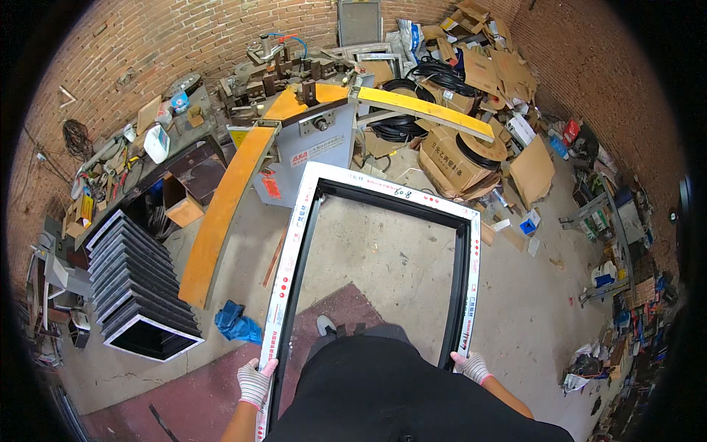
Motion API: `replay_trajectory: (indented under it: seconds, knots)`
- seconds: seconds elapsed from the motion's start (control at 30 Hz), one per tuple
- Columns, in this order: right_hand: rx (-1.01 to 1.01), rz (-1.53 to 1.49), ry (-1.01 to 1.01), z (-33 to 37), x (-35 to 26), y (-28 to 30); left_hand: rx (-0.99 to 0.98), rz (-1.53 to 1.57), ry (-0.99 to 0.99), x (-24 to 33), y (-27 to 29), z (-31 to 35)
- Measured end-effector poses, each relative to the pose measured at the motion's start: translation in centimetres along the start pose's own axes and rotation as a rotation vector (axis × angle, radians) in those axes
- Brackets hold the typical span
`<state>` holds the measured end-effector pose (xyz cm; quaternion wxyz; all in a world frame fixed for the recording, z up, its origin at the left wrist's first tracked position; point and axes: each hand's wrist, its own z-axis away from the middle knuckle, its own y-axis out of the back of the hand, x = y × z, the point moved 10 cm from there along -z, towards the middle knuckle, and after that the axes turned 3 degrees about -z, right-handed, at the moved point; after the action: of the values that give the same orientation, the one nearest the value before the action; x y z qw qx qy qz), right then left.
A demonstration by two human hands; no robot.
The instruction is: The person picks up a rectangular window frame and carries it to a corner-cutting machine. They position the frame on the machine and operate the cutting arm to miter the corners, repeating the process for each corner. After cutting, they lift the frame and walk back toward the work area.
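A rectangular window frame [296, 237], black inside and covered with white printed film on its face, is held up in front of my body. Its far end tilts out toward a grey machine; my torso hides the near end. My left hand [254, 383], in a striped work glove with bare fingertips, grips the left side bar near its lower part. On the right side bar, my right hand [472, 367] in a matching glove is closed around the lower part. Floor shows through the frame's opening.
The grey machine [309, 144] carries two long orange-yellow arms [228, 214]. Stacked black frames [140, 287] stand at left beside a cluttered workbench [136, 173]. A blue cloth or bag [237, 323] lies on the floor. Cardboard boxes [449, 162] and black coils [398, 121] crowd the far right.
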<state>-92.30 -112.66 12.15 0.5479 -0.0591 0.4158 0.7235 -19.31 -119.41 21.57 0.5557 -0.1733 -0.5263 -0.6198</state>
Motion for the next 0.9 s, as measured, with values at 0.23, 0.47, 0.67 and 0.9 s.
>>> replay_trajectory:
  seconds: [0.23,0.47,0.67,0.9]
  knots:
    - [0.016,-0.108,-0.073,-4.1,-14.3,0.0,-0.030,-0.008,0.030,9.4,1.4,-12.1]
    - [0.107,0.068,0.096,-15.5,-27.0,0.4,0.060,-0.074,0.027,18.8,1.0,-21.6]
    - [0.022,-0.195,0.130,-22.8,-35.8,0.7,0.111,-0.131,0.084,27.4,1.2,-29.3]
    - [0.098,-0.299,0.157,-26.7,-45.3,0.4,0.074,-0.145,0.089,33.0,2.1,-39.0]
